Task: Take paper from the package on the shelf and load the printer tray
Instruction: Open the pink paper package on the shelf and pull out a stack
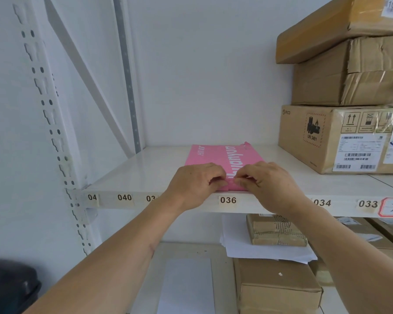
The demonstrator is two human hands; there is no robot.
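Observation:
A pink paper package [222,156] with white lettering lies flat on the white shelf [132,171], its near end at the shelf's front edge above label 036. My left hand [195,184] and my right hand [266,182] rest on that near end, side by side. The fingertips of both pinch the pink wrapper at the middle of its front edge. The package's near end is largely hidden under my hands. No printer tray shows clearly.
Three stacked cardboard boxes [340,137] fill the shelf's right side. On the lower shelf lie loose white sheets [259,250], corrugated pads [277,232] and more boxes [279,288]. A perforated white upright [52,123] stands left. A dark object [9,286] sits bottom left.

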